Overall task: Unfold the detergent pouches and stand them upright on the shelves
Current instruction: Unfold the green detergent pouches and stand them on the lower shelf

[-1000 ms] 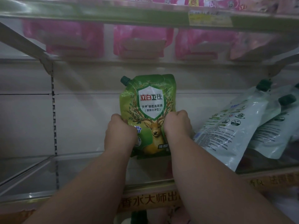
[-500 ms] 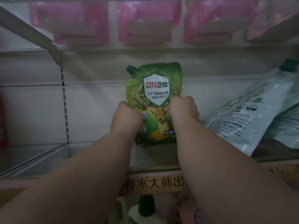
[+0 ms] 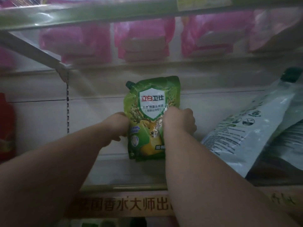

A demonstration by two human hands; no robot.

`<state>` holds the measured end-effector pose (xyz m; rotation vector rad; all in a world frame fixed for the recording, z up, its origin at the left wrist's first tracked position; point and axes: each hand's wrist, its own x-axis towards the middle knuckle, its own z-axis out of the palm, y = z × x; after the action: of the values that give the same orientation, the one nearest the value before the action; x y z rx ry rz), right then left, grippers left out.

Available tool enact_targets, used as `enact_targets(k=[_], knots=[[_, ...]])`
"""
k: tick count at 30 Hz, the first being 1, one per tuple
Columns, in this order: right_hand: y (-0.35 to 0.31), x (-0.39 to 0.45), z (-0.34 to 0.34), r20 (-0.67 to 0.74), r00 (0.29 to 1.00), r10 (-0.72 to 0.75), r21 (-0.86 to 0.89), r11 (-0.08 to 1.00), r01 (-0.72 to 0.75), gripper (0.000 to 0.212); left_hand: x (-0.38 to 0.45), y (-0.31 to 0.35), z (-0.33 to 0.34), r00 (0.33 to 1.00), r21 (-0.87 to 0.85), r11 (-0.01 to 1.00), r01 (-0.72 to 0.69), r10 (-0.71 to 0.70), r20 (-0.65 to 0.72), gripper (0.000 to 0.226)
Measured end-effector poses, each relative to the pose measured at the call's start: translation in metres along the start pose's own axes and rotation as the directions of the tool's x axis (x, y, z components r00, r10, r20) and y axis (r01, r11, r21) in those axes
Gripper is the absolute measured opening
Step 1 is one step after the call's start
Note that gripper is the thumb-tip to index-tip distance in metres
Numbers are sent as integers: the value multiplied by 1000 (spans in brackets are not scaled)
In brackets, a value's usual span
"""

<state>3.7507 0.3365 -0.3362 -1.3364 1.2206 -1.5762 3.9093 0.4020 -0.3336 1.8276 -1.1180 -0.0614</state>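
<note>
A green detergent pouch (image 3: 151,112) with a dark cap and a white shield label stands upright at the back of the glass shelf (image 3: 124,185). My left hand (image 3: 117,126) grips its left edge with curled fingers. My right hand (image 3: 179,122) holds the right side, fingers curled over the front and covering part of the print. Its base sits on the shelf near the back wall.
White pouches (image 3: 249,133) with dark caps lean to the left at the right of the shelf. Pink pouches (image 3: 144,40) line the shelf above. A red package (image 3: 6,126) sits at the far left. A slanted bracket (image 3: 32,49) runs at upper left.
The pouch stays upright between my hands. My left hand has slid off the front to the left edge, and my right hand now crumples the front right. The view has tilted.
</note>
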Motion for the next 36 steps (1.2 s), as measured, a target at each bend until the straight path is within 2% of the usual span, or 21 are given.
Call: enact_targets(k=[5,10,16,27,32,36], knots=[[1,1,4,11,1000,3,24,1000,-3,41,2,-11,10,999,-109,994,-25,22,-28,22],[-1,-2,10,38,999,-31,-19,999,31,41,2,-22,10,993,-77,992,-103,97,-67,20],[1,-9,6,-3,998,-65,-57,996,65,39,-5,-17,9,993,-104,989,-107,101,-61,21],[3,-1,2,37,996,-84,-100,991,87,41,8,-20,6,987,-122,980,-159,159,-10,21],[4,-2,0,43,988,-145,-107,983,149,27,14,-18,7,989,-159,977,-145,145,-14,29],[5,-5,-1,34,984,-175,-161,971,179,30,17,-19,8,990,-186,973,-138,138,-11,25]])
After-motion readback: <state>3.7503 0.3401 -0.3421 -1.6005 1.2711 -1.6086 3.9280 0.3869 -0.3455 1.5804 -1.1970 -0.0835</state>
